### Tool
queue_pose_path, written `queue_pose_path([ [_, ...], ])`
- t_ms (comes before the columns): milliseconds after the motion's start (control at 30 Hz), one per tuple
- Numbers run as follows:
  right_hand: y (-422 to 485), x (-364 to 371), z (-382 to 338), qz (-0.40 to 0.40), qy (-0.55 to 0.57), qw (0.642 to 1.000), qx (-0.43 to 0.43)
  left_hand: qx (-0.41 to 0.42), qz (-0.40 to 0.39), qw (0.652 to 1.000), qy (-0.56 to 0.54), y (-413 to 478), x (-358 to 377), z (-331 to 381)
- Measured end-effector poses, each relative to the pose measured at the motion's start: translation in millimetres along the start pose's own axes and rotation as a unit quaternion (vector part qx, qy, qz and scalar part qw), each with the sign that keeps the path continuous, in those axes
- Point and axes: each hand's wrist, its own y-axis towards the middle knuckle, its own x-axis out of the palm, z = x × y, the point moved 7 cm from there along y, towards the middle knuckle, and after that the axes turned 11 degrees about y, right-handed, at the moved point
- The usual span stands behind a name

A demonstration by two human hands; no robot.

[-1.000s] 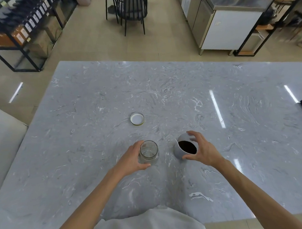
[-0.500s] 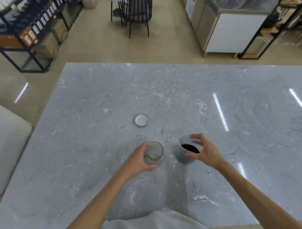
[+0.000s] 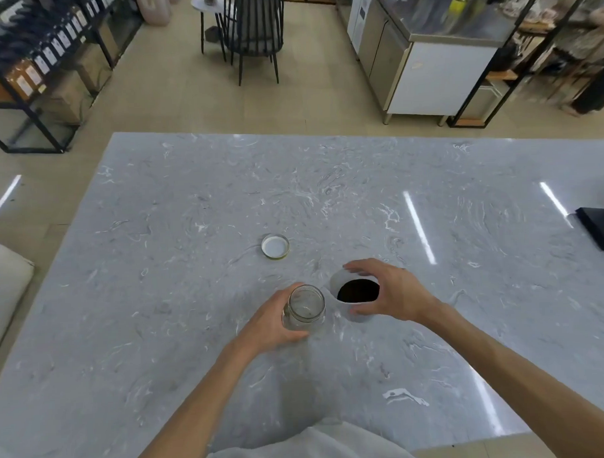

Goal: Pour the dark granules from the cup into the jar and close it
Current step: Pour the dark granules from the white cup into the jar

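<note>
At table centre, left hand [image 3: 270,327] grips glass jar [image 3: 305,307]; right hand [image 3: 392,294] half-open around cup [image 3: 356,297] at 3 o'clock. Risk: loose hold spills granules [image 3: 357,291].

Light: bright, even, from overhead.
Glare: white streaks on the table [image 3: 361,199], right side and centre.
Shadows: soft, faint, beneath the arms.
Blur: upper right corner smeared.
Distortion: wide-angle bending at edges.

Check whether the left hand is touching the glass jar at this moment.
Touching. The head view shows the left hand wrapped around the side of the glass jar, thumb against its near wall and fingers around its far side, with no gap.
</note>
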Motion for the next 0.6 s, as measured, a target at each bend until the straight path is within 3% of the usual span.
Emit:
queue_pose_path([
  [167, 20.2, -8.1, -33.3, -0.06, -0.179, 0.981, -0.036, 0.006, 0.011, 1.0, 0.006, 10.0, 3.7, 9.1],
  [300, 33.8, -16.8, -47.0, -0.119, -0.302, 0.944, -0.048, 0.016, 0.016, 0.994, 0.11, 14.5, 2.7, 26.2],
  [600, 45.0, -57.8, -84.6, -0.149, -0.398, 0.9, -0.099, -0.003, 0.104, 0.983, 0.152, 17.6, -37.0, 84.8],
])
